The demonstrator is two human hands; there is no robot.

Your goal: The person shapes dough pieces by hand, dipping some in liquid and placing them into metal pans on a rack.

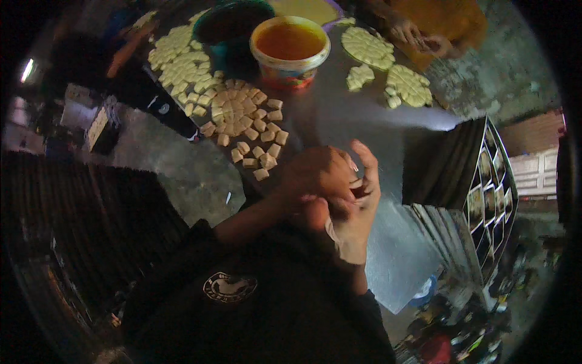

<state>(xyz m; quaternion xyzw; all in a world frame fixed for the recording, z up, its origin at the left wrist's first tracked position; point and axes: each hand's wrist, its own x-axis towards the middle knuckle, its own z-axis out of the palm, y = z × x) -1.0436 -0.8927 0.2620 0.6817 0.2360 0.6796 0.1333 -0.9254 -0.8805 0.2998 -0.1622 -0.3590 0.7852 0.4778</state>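
Observation:
My left hand (316, 177) is cupped over my right hand (359, 219), the two pressed together above the metal table (321, 118). Both are somewhat blurred, and whatever lies between the palms is hidden. One finger of the right hand points up while the others bend toward the left. Just beyond and left of them, small tan dough pieces (267, 136) lie scattered beside a packed round of tan dough pieces (233, 111).
A bucket of orange liquid (291, 45) stands beyond my hands, beside a dark green tub (233, 24). Pale dough pieces (182, 64) spread far left, pale dough rounds (367, 47) far right. Another person's hands (418, 36) are there. Dark metal trays (445, 164) stand right.

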